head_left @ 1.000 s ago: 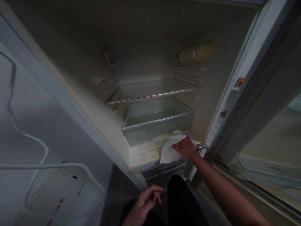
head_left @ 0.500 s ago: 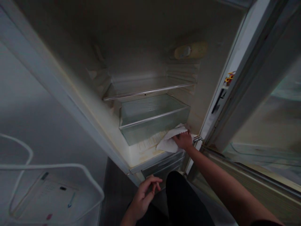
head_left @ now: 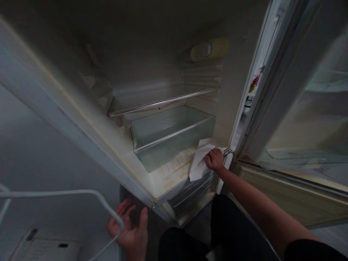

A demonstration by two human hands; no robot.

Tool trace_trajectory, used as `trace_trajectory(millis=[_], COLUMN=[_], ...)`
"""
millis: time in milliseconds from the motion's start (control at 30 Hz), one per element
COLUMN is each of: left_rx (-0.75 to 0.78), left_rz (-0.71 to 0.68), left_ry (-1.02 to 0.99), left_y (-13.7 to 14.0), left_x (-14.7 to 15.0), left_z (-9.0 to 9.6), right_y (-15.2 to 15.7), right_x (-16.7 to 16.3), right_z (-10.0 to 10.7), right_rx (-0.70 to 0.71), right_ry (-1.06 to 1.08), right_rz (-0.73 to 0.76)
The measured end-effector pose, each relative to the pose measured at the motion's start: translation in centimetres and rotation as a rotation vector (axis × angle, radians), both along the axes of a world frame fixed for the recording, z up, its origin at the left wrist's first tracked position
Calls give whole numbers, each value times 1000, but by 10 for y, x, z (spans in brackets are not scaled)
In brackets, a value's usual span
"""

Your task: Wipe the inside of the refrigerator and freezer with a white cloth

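My right hand is closed on a white cloth at the right front corner of the fridge floor. Part of the cloth hangs over the front edge. Yellowish stains mark the ribbed floor beside it. Just behind stands a clear drawer, beneath a glass shelf. My left hand is raised at the lower left with its fingers apart and nothing in it. A white cable passes in front of that hand; whether they touch I cannot tell.
The fridge door stands open on the right, its hinge near my right hand. A yellowed lamp cover sits on the inner right wall. Below the fridge floor is a dark vent grille. My knees are close in front.
My left hand has moved left and its fingers have spread. The cloth, still in my right hand, has shifted and now drapes over the front edge. The view has turned slightly.
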State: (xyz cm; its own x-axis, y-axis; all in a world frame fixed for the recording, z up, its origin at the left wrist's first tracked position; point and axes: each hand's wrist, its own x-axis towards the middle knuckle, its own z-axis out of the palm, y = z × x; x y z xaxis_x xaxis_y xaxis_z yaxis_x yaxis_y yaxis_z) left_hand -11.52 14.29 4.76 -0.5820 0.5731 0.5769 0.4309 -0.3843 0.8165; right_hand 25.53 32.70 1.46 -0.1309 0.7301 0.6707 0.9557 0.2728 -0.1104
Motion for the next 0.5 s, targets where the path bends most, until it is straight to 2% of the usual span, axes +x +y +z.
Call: trace_trajectory(millis=[133,233,400,500], left_rx=[-77,-185,-286,-312], left_rz=[-116,-131,-76,-82], left_ry=[-24,-18,204,254], left_y=[32,39,42,47], left_x=[3,7,-6,-15], left_z=[-20,-32,-39,-39], right_y=[1,2,5,7], right_x=[1,2,2,1], right_z=[-4,-6,-9,-11], right_rx=[66,113,71,87], right_ry=[-32,-36,-28,-8], right_rz=[17,35,51,48])
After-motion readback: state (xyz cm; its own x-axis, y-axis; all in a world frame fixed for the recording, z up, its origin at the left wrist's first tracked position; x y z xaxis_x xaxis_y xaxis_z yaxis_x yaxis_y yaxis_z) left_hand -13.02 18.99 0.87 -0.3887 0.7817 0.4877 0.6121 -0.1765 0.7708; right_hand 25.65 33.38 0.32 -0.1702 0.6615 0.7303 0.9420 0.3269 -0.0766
